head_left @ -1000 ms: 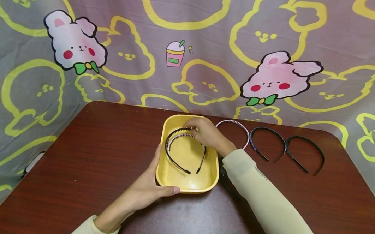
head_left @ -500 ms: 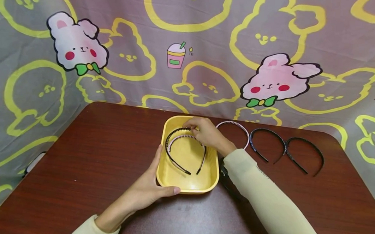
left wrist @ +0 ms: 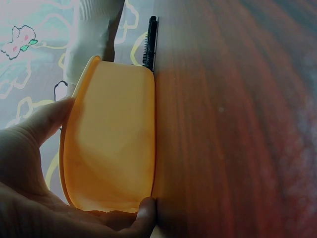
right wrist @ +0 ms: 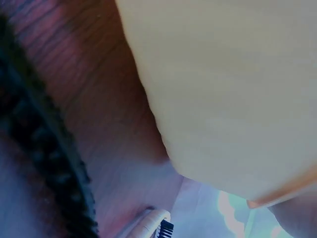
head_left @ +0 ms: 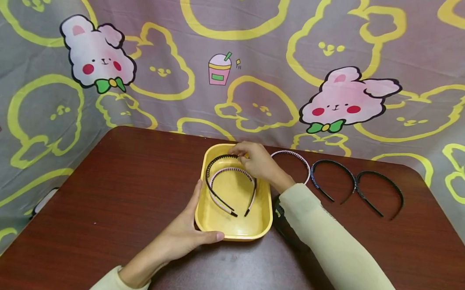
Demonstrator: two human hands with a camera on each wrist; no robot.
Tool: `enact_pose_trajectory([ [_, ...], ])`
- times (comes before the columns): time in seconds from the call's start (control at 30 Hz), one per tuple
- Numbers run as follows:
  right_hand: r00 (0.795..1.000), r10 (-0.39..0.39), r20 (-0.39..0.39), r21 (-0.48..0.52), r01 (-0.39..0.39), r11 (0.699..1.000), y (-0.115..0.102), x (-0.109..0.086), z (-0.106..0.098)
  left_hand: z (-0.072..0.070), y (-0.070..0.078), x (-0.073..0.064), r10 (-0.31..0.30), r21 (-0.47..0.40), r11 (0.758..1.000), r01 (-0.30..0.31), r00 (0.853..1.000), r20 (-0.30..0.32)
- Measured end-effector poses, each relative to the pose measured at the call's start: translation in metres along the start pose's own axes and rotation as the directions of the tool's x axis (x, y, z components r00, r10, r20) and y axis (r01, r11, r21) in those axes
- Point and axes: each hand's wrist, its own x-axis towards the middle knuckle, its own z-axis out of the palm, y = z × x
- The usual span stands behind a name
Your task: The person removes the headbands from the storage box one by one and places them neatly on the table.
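A yellow plastic basin (head_left: 236, 227) stands on the table, and my left hand (head_left: 182, 234) grips its left side, thumb over the near rim. In the left wrist view my fingers curve round the basin wall (left wrist: 114, 134). Inside lies a pink headband (head_left: 233, 169) with dark teeth and black tips. My right hand (head_left: 257, 161) reaches over the far right of the basin and pinches a black toothed headband (head_left: 211, 163) near its top. That black band sits partly over the pink one. My right fingertips are partly hidden in the head view.
On the brown table (head_left: 128, 174), right of the basin, lie another pink headband (head_left: 308, 166), a dark blue headband (head_left: 335, 165) and a black headband (head_left: 384, 177). A dark toothed band (right wrist: 49, 144) looms blurred in the right wrist view. A patterned curtain (head_left: 261, 46) hangs behind.
My right hand has moved slightly up and away, carrying the black headband's top farther from the pink one. The left hand keeps its grip on the basin.
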Motion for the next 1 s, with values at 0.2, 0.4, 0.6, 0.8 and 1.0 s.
enact_pose_trajectory([
  [0.2, 0.999, 0.030, -0.012, 0.000, -0.030, 1.000, -0.005, -0.003, -0.005, 0.000, 0.000, 0.000, -0.005, 0.008, 1.000, 0.006, 1.000, -0.005],
  [0.4, 0.999, 0.043, -0.032, -0.003, -0.044, 0.999, -0.008, -0.006, -0.009, 0.000, -0.001, 0.000, 0.000, 0.004, 1.000, 0.000, 1.000, -0.002],
  [0.6, 0.997, 0.048, -0.055, -0.013, -0.048, 0.999, -0.016, -0.009, -0.015, 0.000, 0.000, 0.000, 0.009, -0.011, 1.000, -0.009, 1.000, 0.007],
  [0.8, 0.996, 0.036, -0.084, -0.031, -0.038, 0.999, -0.022, -0.013, -0.022, 0.000, 0.000, 0.000, 0.005, -0.010, 1.000, -0.005, 1.000, 0.004],
  [1.0, 0.993, 0.040, -0.108, -0.021, -0.043, 0.999, -0.026, -0.016, -0.029, 0.000, 0.000, 0.000, 0.005, -0.013, 1.000, -0.005, 1.000, 0.001],
])
